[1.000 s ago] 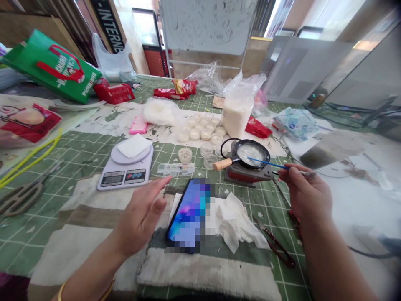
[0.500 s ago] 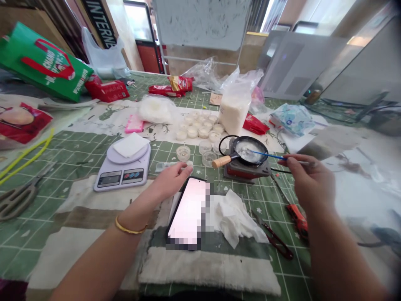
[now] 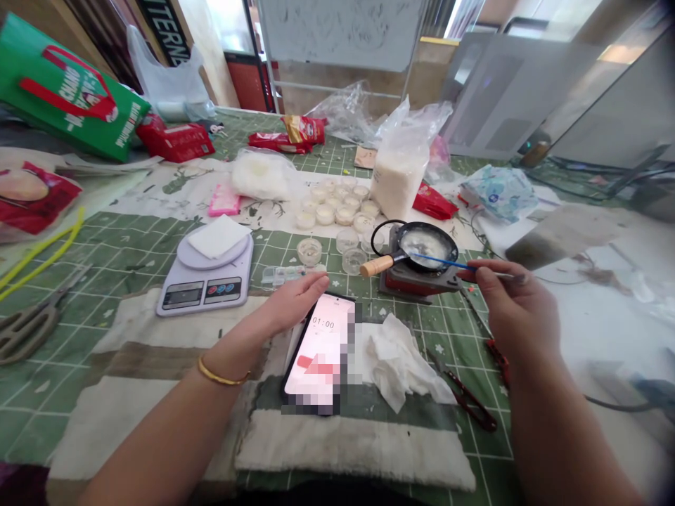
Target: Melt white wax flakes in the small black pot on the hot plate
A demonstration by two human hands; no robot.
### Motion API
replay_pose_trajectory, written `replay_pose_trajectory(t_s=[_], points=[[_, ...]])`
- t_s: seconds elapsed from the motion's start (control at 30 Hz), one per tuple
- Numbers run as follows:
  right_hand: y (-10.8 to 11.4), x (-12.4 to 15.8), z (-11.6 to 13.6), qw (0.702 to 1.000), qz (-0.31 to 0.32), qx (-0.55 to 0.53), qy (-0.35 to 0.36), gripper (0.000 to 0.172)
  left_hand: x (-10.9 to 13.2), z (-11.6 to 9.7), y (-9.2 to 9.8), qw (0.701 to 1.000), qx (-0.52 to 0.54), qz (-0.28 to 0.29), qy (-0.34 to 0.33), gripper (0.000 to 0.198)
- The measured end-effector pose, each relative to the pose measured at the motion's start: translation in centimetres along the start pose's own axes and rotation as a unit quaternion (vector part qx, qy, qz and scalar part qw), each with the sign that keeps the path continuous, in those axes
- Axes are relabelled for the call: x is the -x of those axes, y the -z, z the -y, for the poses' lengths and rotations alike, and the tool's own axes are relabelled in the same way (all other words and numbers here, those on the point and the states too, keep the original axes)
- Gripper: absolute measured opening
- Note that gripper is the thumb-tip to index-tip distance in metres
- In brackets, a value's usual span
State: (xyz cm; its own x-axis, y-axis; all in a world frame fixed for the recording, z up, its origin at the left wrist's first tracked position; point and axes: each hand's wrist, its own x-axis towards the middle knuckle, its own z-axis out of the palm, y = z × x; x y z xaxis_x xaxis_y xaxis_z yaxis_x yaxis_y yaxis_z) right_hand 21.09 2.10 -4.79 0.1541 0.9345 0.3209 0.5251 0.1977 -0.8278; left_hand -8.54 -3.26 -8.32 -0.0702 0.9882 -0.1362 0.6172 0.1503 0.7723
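"Near side?"
"Phone (image 3: pixel 316 351) at six o'clock, showing 01:00. My left hand (image 3: pixel 292 302), at seven, is at its top corner, fingers together; whether they touch or grip, I cannot tell."
"Farther?"
"My right hand (image 3: pixel 519 306), at four, pinches a blue stick (image 3: pixel 443 261), tip inside the pan (image 3: pixel 452 246) at three."

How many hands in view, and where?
2. Left hand: by the upper-left edge of the phone, contact unclear. Right hand: at right, holding a blue stick that reaches into the pan. No other hand shows.
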Motion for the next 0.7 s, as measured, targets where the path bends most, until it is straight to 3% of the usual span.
replay_pose_trajectory(t_s=[0.13,0.2,0.27,0.43,0.5,0.57,0.7], points=[[0.0,0.1,-0.1,0.999,-0.04,0.008,-0.006,0.023,-0.3,0.1,0.1,0.993,-0.029,0.084,-0.071,0.052],[0.0,0.1,0.0,1.0,-0.02,0.003,0.001,0.023,-0.5,0.2,0.1,0.992,-0.029,0.094,-0.079,0.052],[-0.1,0.1,0.0,1.0,0.003,0.0,0.01,0.024,-0.5,0.4,0.2,0.993,-0.017,0.091,-0.072,0.053],[-0.4,0.2,0.0,0.999,-0.044,0.008,-0.003,0.024,-0.5,0.8,0.1,0.996,0.002,0.084,-0.018,0.058],[-0.3,0.2,0.1,1.0,-0.018,0.007,0.011,0.025,-0.3,0.6,0.2,0.997,-0.013,0.069,0.005,0.06],[-0.2,0.1,0.1,0.999,-0.003,0.029,0.03,0.025,0.1,0.0,0.5,0.997,-0.051,0.054,0.016,0.061],[0.3,0.0,0.1,0.995,-0.03,0.096,0.026,0.029,2.1,-1.9,0.8,0.982,-0.177,0.057,0.04,0.07]])
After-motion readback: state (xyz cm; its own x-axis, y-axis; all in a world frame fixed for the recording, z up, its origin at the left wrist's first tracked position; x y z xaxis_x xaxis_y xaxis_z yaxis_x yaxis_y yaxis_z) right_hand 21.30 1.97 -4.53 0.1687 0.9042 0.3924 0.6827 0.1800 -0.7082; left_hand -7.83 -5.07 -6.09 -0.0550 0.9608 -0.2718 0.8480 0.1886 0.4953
